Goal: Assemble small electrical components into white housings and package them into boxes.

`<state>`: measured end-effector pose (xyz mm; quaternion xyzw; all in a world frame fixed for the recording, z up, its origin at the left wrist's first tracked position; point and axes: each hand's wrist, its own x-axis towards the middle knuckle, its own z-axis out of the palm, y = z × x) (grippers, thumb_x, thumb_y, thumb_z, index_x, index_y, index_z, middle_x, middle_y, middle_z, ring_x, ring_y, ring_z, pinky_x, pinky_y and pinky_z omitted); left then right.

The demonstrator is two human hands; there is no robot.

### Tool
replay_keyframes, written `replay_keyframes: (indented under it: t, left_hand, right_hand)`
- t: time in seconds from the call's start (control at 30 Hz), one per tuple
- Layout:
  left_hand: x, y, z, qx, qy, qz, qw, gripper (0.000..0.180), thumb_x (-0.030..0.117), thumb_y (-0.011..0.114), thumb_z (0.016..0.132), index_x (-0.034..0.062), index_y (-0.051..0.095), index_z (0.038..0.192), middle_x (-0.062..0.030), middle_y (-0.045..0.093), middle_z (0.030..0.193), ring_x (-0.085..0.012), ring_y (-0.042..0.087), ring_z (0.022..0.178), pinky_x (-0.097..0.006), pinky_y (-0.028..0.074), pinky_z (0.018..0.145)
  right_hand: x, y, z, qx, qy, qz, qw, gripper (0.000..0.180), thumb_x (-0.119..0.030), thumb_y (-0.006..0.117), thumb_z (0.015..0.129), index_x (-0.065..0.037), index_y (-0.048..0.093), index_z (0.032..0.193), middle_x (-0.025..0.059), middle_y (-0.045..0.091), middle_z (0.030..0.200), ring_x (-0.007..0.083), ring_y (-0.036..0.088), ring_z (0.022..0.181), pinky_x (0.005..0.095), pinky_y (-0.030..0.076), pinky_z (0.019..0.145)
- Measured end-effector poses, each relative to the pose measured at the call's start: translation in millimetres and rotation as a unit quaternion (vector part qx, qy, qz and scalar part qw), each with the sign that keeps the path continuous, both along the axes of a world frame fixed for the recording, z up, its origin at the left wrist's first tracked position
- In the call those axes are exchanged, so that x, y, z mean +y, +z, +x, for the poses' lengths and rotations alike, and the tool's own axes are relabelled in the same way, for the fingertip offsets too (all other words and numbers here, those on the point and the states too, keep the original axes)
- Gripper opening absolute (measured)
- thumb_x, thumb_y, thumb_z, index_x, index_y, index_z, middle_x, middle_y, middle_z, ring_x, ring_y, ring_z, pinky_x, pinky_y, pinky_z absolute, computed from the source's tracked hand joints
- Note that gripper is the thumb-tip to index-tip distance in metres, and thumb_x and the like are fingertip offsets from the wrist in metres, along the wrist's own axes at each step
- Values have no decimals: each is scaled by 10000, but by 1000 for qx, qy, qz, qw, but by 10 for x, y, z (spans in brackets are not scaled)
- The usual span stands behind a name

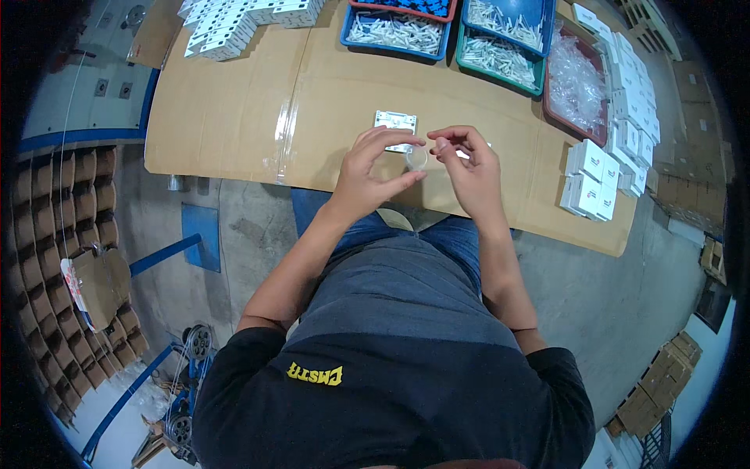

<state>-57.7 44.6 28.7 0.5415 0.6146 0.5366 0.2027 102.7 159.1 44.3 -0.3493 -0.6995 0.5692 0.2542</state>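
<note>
My left hand (366, 173) is curved, with its thumb and fingertips on either side of a small clear round piece (416, 160), which looks like a plastic ring or cap. Close on the right, my right hand (471, 170) has its fingers bent in toward the thumb; whatever is in that pinch, if anything, is too small to make out. Just beyond the left fingertips, a flat white printed box (396, 120) lies on the cardboard-covered table (336, 102). Something small and white shows beside the right fingers, partly hidden.
Blue (394, 33) and green (500, 62) trays of small white parts stand at the back. Right of them is a red tray of clear plastic pieces (574, 78). White boxes are stacked at right (591, 180) and far left (223, 31). A partitioned cardboard rack (66, 203) stands left.
</note>
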Motion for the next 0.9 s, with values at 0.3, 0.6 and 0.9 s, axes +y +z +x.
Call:
replay_keyframes:
  t: [0.3, 0.6, 0.9]
  left_hand:
    - [6, 259, 141, -27, -60, 92, 994, 556, 116, 884, 718, 51, 654, 1220, -117, 704, 1215, -303, 604, 1267, -462, 401, 1119]
    - [9, 231, 145, -3, -43, 111, 993, 541, 160, 887, 711, 70, 678, 1202, -87, 711, 1212, -284, 632, 1232, -451, 429, 1087]
    - [19, 182, 147, -46, -31, 125, 991, 532, 116, 875, 723, 52, 663, 1207, -110, 719, 1204, -288, 648, 1198, -437, 445, 1067]
  right_hand:
    - [-46, -128, 76, 211, 109, -475, 847, 301, -246, 544, 1058, 11, 617, 1197, 126, 703, 1062, 194, 717, 904, 340, 627, 767]
    - [-91, -126, 44, 223, 68, -522, 820, 334, -267, 563, 1049, 23, 602, 1212, 172, 691, 1084, 231, 723, 873, 388, 634, 791]
    - [-188, -326, 201, 260, 189, -490, 810, 357, -245, 609, 1021, 31, 590, 1247, 171, 679, 1127, 243, 715, 938, 402, 625, 800]
